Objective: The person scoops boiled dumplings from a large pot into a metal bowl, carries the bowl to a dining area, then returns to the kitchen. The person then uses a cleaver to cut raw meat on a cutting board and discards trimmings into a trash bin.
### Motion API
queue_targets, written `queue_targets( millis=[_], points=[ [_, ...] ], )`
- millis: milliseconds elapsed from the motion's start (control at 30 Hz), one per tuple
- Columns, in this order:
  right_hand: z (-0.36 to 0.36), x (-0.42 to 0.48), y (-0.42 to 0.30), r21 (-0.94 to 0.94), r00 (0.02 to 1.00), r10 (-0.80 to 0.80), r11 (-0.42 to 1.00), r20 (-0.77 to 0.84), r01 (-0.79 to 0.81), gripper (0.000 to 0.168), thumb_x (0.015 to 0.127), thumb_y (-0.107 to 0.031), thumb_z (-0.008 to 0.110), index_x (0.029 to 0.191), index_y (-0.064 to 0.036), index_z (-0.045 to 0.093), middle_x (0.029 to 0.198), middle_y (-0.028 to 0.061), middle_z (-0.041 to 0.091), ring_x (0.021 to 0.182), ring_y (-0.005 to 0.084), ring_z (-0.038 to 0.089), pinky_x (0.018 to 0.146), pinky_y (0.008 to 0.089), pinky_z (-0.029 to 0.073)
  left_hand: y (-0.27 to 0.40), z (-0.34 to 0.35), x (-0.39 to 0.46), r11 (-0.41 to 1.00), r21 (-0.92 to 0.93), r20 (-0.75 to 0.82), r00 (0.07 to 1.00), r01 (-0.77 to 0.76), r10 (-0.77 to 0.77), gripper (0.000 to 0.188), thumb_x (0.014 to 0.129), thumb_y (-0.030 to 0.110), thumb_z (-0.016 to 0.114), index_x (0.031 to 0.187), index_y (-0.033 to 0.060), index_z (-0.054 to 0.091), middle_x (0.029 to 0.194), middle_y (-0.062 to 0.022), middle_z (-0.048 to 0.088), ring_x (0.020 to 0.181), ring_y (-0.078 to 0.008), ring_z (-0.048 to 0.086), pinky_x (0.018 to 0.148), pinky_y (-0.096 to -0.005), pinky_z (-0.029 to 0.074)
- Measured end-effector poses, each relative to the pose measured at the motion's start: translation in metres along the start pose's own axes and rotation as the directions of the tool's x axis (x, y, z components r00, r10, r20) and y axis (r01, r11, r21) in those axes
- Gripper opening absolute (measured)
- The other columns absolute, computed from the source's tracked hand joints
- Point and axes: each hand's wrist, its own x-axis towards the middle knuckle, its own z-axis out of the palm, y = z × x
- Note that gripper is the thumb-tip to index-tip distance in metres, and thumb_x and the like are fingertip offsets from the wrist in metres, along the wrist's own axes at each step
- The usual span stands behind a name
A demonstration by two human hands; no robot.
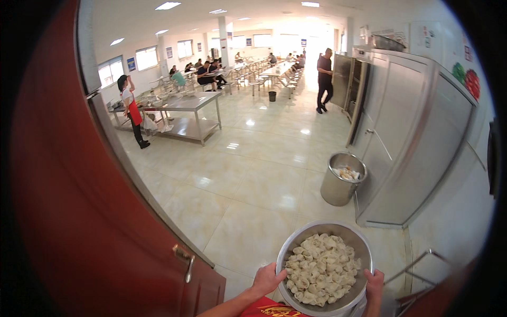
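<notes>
A wide stainless steel bowl (286, 247) is carried in front of my body, tipped a little so that I look into it. Many wontons (323, 269), pale and folded, cover its bottom in a heap. My left hand (269, 279) grips the rim on the left, its thumb over the edge. On the opposite side my right hand (374, 283) holds the rim, thumb also on top. The fingers under the bowl are hidden. Below the bowl, part of a red apron (269, 309) with yellow print shows.
At the left stands a red door (119, 237) with a metal handle (188, 263). A steel bin (338, 188) with waste stands before a steel cabinet (412, 130). A person (324, 79) is near an open cabinet door (342, 79). Another person (132, 111) stands beside a steel table (190, 102).
</notes>
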Motion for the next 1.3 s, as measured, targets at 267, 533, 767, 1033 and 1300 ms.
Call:
queue_targets(
  millis=[267, 533, 767, 1033, 1300],
  points=[
    [0.225, 0.211, -0.070, 0.101, 0.985, -0.065, 0.994, 0.159, 0.049, 0.017, 0.082, -0.012, 0.070, 0.077, 0.003, 0.067, 0.071, 0.0001, 0.062, 0.063, 0.0099, 0.054, 0.055, 0.0301, 0.044, -0.063, -0.094, 0.248, 0.993, -0.112, -0.146, 0.989, -0.049, 0.033, 0.041, 0.087, 0.041, 0.063, 0.095, 0.0004, 0.068, 0.085, -0.0251, 0.070, 0.082, -0.0448, 0.068, 0.076, -0.0502, 0.054],
    [0.438, 0.384, -0.140, -0.062, 0.986, -0.056, 0.996, 0.160, 0.067, 0.019, 0.082, -0.013, 0.069, 0.083, 0.006, 0.070, 0.075, 0.0026, 0.065, 0.065, 0.0125, 0.058, 0.058, 0.0316, 0.048, -0.118, -0.218, 0.472, 1.000, -0.027, -0.133, 0.991, -0.002, -0.002, 0.043, 0.089, 0.041, 0.064, 0.098, -0.0003, 0.067, 0.086, -0.0244, 0.069, 0.083, -0.0444, 0.067, 0.074, -0.0487, 0.053],
    [0.636, 0.521, -0.186, -0.238, 0.970, -0.077, 0.962, 0.230, 0.133, 0.020, 0.082, -0.014, 0.070, 0.084, 0.006, 0.070, 0.074, 0.0024, 0.064, 0.064, 0.0116, 0.056, 0.056, 0.0320, 0.044, -0.179, -0.321, 0.655, 0.992, -0.073, -0.123, 0.986, 0.107, -0.116, 0.046, 0.089, 0.044, 0.064, 0.097, -0.0010, 0.067, 0.085, -0.0244, 0.069, 0.081, -0.0431, 0.067, 0.072, -0.0481, 0.052],
    [0.920, 0.682, -0.275, -0.028, 0.947, -0.052, 0.998, 0.317, 0.064, 0.023, 0.081, -0.015, 0.072, 0.076, 0.007, 0.069, 0.066, 0.0008, 0.062, 0.061, 0.0090, 0.053, 0.053, 0.0329, 0.043, -0.256, -0.452, 0.884, 0.971, -0.048, -0.224, 0.945, 0.236, -0.241, 0.045, 0.089, 0.045, 0.067, 0.096, -0.0001, 0.068, 0.085, -0.0222, 0.070, 0.081, -0.0406, 0.069, 0.072, -0.0474, 0.053],
    [1.192, 0.791, -0.384, -0.027, 0.846, -0.101, 0.990, 0.524, 0.136, 0.022, 0.081, -0.014, 0.071, 0.078, 0.007, 0.070, 0.066, 0.0026, 0.064, 0.059, 0.0098, 0.055, 0.051, 0.0311, 0.044, -0.359, -0.589, 1.049, 0.940, -0.053, -0.389, 0.860, 0.336, -0.329, 0.043, 0.087, 0.045, 0.071, 0.096, 0.0022, 0.071, 0.079, -0.0178, 0.071, 0.076, -0.0367, 0.070, 0.069, -0.0452, 0.054]
  ],
)
